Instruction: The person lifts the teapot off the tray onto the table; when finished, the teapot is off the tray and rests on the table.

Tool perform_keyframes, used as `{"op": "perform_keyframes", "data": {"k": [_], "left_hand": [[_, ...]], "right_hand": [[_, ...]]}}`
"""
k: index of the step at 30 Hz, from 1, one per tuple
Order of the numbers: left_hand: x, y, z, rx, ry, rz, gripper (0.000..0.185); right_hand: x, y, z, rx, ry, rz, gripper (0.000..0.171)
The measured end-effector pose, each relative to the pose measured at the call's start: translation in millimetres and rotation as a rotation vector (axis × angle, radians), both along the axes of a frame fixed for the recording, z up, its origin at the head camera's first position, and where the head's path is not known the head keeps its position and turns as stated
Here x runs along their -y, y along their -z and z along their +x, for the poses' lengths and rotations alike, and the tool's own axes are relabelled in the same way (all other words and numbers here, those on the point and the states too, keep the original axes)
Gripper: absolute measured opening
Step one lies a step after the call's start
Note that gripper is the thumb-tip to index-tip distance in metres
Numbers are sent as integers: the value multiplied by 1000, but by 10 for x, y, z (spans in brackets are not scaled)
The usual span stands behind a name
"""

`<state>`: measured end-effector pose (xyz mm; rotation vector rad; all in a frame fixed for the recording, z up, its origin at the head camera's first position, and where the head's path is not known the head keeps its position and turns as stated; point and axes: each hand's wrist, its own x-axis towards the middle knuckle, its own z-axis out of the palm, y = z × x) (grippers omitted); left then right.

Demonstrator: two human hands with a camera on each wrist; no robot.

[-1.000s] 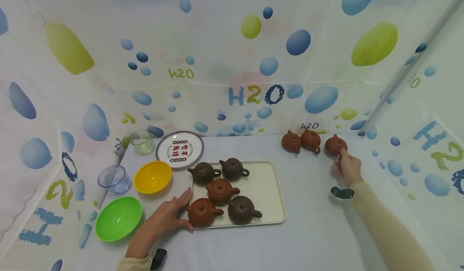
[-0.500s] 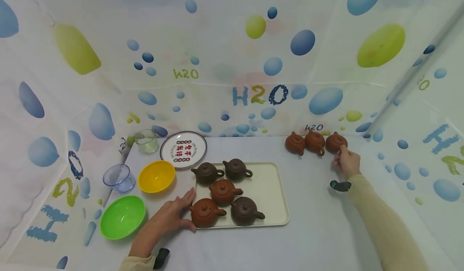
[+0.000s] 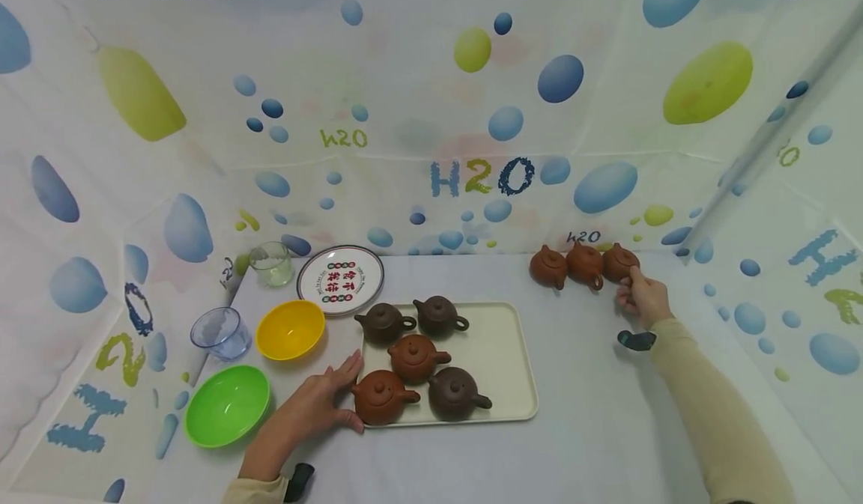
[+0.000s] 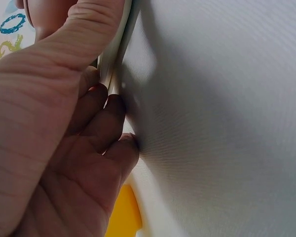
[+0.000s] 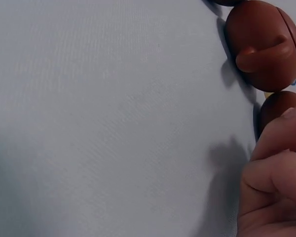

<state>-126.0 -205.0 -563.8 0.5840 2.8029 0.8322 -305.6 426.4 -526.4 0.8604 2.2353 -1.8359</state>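
Well, seen from the head view, the person has a hand at work on each side of the table. At the far right, the right hand pinches a reddish pot, thumb and finger together on its near side. That pot sits at the right end of a row by the back wall, just beside the middle pot, with the left pot next along. Meanwhile the left hand rests at the left edge of the cream tray, thumb and fingers spread apart and clamped on nothing. Five more pots stand on that tray: two reddish and three dark. Left of it are a green bowl, a yellow bowl, a blue glass, a clear glass and a printed plate.

Over in the left wrist view, the thumb lies beside a pot by the tray's rim, the fingertips reach down near the cloth, and a bit of the yellow bowl shows below.

As for the right wrist view, bent fingers cover most of the end pot; the middle one shows its handle plainly.
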Motion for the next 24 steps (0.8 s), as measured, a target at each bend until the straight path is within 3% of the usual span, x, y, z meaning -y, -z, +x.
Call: {"op": "perform_keyframes", "data": {"k": [7, 13, 17, 20, 24], "left_hand": [[14, 58, -35, 13, -4, -2, 123], [-77, -199, 32, 68, -12, 6, 119], [-133, -333, 75, 91, -22, -14, 117], [-111, -273, 60, 102, -29, -17, 119], [-18, -48, -6, 67, -19, -3, 124]], "right_hand": [[-8, -48, 28, 7, 29, -77, 51], [12, -68, 107, 19, 59, -113, 72], [-7, -70, 188, -26, 53, -125, 66], [-35, -72, 242, -59, 54, -118, 61], [-45, -91, 313, -42, 40, -69, 62]]}}
